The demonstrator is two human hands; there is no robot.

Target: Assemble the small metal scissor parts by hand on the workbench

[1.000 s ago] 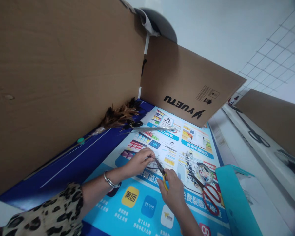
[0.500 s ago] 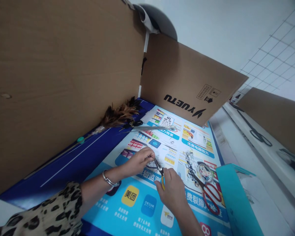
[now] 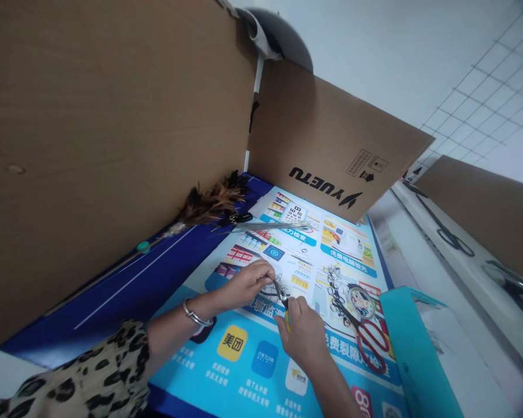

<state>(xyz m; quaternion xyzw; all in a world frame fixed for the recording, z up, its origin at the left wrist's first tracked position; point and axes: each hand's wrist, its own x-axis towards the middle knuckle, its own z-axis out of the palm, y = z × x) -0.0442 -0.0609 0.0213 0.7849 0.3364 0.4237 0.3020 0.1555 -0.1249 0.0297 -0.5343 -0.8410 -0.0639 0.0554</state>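
Note:
My left hand is closed in a pinch on a small tangle of thin wire lying on a printed blue poster. A silver bangle sits on that wrist. My right hand grips small yellow-handled pliers, whose dark jaws point up and left into the wire next to my left fingertips. The two hands almost touch above the poster's middle.
Red-handled scissors lie right of my hands, by a round cartoon badge and a pile of small metal rings. A feather duster rests along the cardboard wall. A teal box stands at the right.
My right hand with the pliers has crept up and left, closer to the left fingertips. The left hand has hardly moved.

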